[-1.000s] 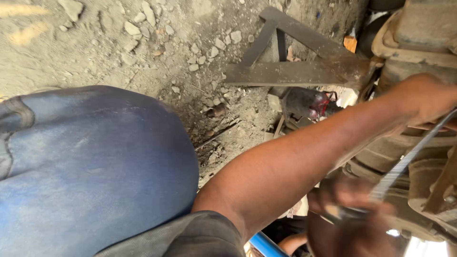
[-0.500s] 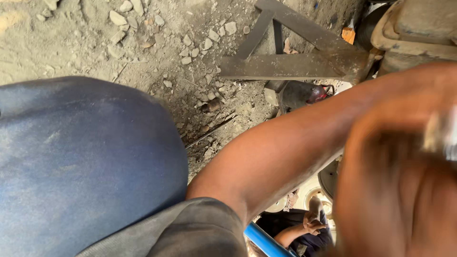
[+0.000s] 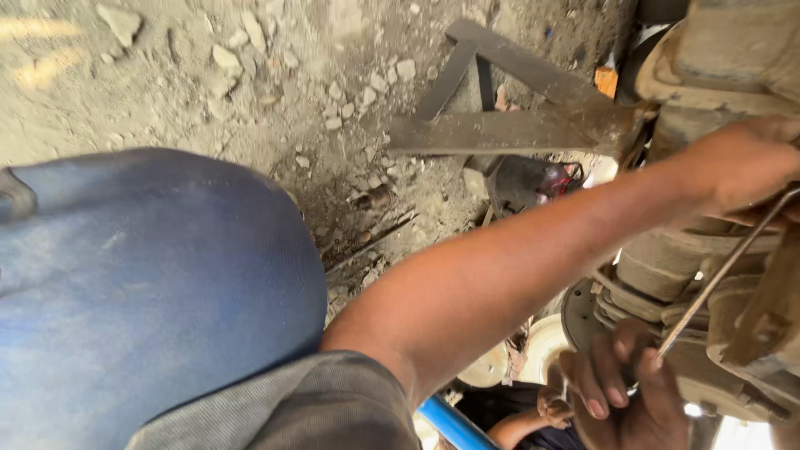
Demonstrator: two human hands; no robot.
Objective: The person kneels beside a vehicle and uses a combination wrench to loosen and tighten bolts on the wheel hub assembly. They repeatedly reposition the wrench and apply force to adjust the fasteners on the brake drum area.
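My left hand [image 3: 746,167] reaches far right, its arm crossing the view, and is closed around the upper end of a thin metal rod [image 3: 721,271]. The rod slants down to my right hand [image 3: 621,392] at the bottom edge, whose fingers hold its lower end. Both hands are up against a dirty, rusted vehicle axle and suspension assembly [image 3: 667,267] at the right. A round brake drum or hub [image 3: 583,312] shows just behind my right hand.
My knee in blue trousers [image 3: 142,283] fills the left. Stony dirt ground [image 3: 250,75] lies beyond, with a rusted metal frame [image 3: 508,125] on it. Below, another person's hand [image 3: 550,408] shows beside a blue pipe [image 3: 450,421].
Half a second ago my right hand was raised close to the camera, blocking the right side. It has dropped back to the rod's lower end. My left arm has kept its reach.
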